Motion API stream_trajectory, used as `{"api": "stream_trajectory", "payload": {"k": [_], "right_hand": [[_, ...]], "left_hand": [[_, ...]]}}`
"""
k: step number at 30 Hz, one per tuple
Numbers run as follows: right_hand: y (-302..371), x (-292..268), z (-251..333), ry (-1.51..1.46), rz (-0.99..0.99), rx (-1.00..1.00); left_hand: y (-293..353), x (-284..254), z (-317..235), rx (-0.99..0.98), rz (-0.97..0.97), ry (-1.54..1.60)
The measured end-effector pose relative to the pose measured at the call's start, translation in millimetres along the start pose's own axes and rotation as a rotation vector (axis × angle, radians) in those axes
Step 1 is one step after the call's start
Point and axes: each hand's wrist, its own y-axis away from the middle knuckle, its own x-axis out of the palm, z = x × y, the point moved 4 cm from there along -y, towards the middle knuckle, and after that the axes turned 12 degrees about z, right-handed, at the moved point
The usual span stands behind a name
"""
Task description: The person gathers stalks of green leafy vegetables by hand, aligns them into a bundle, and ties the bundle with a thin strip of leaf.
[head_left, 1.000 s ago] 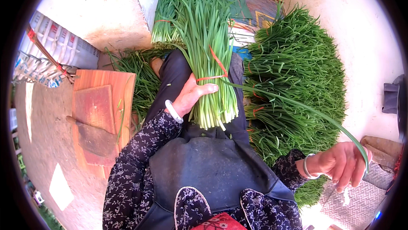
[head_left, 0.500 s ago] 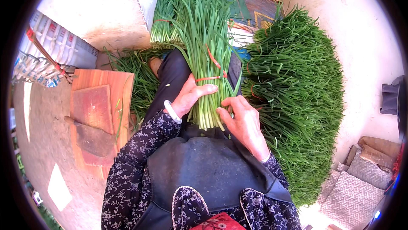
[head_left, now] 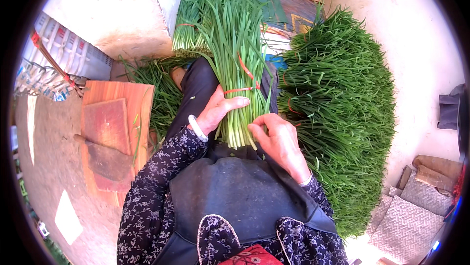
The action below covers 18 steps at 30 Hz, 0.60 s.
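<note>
One leafy green bundle (head_left: 232,54) — clasped by the left grip (head_left: 217,110), red band (head_left: 238,90) just beyond it; right grip (head_left: 278,140) curled at the stalks (head_left: 235,127), its hold unclear.

Apron (head_left: 220,186) leather-like (smudged); board (head_left: 110,91) smooth wood; crate (head_left: 93,61) plastic, seemingly

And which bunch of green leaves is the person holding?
The middle bunch: the left hand grips its stems beside an orange band. No hand is on the bunches massed at right or the bunch behind it at upper left.
</note>
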Motion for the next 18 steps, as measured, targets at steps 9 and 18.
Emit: {"api": "stream_trajectory", "payload": {"k": [9,18], "right_hand": [[-2,12,-9,0.132,-0.078,0.009],[36,-17,-25,-0.339,0.162,0.082]], "left_hand": [[-1,0,1,0.001,-0.002,-0.04],[3,2,-4,-0.003,-0.02,-0.051]]}}
